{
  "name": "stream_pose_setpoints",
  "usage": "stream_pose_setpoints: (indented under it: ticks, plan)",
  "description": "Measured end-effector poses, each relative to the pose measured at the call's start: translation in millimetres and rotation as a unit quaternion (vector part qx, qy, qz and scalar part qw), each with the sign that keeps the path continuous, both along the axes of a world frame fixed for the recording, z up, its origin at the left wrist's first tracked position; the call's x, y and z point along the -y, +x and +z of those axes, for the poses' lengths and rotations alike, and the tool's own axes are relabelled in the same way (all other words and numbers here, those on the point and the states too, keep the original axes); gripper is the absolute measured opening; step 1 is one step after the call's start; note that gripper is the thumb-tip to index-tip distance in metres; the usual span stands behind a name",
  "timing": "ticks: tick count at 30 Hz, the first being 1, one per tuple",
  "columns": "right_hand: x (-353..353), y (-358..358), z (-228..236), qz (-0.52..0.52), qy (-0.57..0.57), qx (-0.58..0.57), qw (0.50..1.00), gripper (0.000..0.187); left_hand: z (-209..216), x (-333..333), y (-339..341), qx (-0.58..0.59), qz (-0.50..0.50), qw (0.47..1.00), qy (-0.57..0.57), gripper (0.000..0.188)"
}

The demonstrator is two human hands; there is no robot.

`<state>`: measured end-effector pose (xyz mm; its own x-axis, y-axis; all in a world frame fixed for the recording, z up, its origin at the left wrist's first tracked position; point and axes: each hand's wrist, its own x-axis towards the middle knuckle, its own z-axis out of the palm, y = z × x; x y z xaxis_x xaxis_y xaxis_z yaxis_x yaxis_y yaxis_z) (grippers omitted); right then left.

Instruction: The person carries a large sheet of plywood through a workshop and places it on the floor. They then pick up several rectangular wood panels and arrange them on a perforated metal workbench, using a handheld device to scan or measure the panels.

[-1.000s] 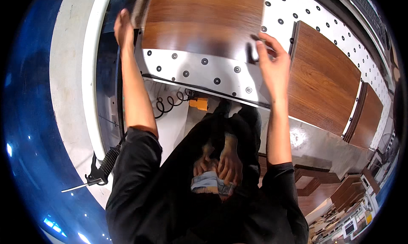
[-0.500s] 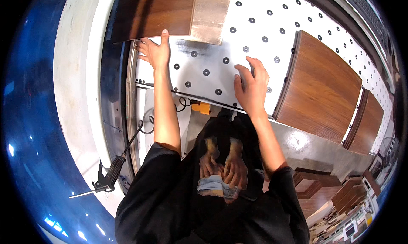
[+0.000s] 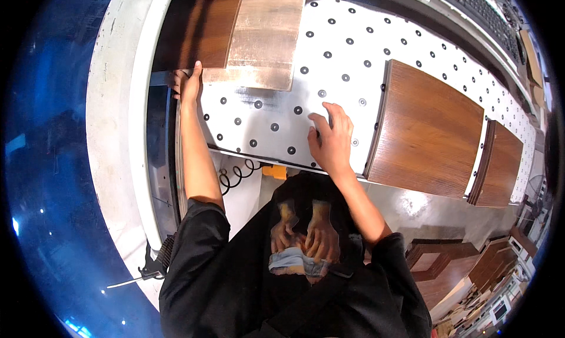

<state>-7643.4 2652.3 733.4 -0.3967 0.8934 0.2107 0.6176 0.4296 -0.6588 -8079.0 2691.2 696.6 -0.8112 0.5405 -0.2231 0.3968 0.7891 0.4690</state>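
At the far left lies a dark brown wood-grain panel (image 3: 197, 32), partly over a paler, scuffed board (image 3: 265, 38). My left hand (image 3: 188, 86) is at the panel's near edge, its thumb on top and its fingers curled at the edge, partly hidden. My right hand (image 3: 334, 139) is over the white table (image 3: 273, 111) with black round studs, fingers apart and half bent, holding nothing. Whether it touches the surface I cannot tell. Right of it rests a stack of brown panels (image 3: 429, 129).
A second, smaller panel stack (image 3: 500, 164) sits farther right. An air blow gun (image 3: 156, 261) hangs at the left with a coiled black hose (image 3: 235, 176). A keyboard (image 3: 482, 17) is at the far right. More boards (image 3: 441, 267) stand on the floor behind at the right.
The dark panel has slid left with my left hand, baring more of the paler board. My left fingers have gone from spread to curled. My right hand remains over the table; the view has shifted.
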Motion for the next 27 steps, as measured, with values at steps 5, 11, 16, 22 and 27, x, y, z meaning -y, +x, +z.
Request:
stream_pose_setpoints:
  ticks: [5, 11, 16, 22, 27]
  plan:
    - [-0.9, -7.3, 2.9, -0.003, -0.007, -0.014, 1.0, 0.032, -18.5, -1.6, -4.3, -0.058, 0.019, 0.998, 0.027, 0.119]
    - [-47.2, -56.6, 12.4, 0.052, 0.039, 0.029, 0.997, 0.064, -29.2, 1.9, 10.5, -0.187, 0.111, 0.976, 0.015, 0.108]
    - [-101.1, -66.7, 7.3, 0.115, 0.043, 0.127, 0.984, 0.074, -14.7, 3.0, 28.4, -0.151, 0.066, 0.982, 0.097, 0.106]
    - [-111.6, -62.1, -7.1, 0.167, 0.137, 0.198, 0.956, 0.066, -32.7, 11.0, 5.7, -0.16, 0.03, 0.984, 0.077, 0.102]
    - [-111.7, -59.5, -11.3, 0.163, 0.122, 0.174, 0.964, 0.063, -33.4, 16.3, 11.7, -0.177, 0.01, 0.981, 0.078, 0.099]
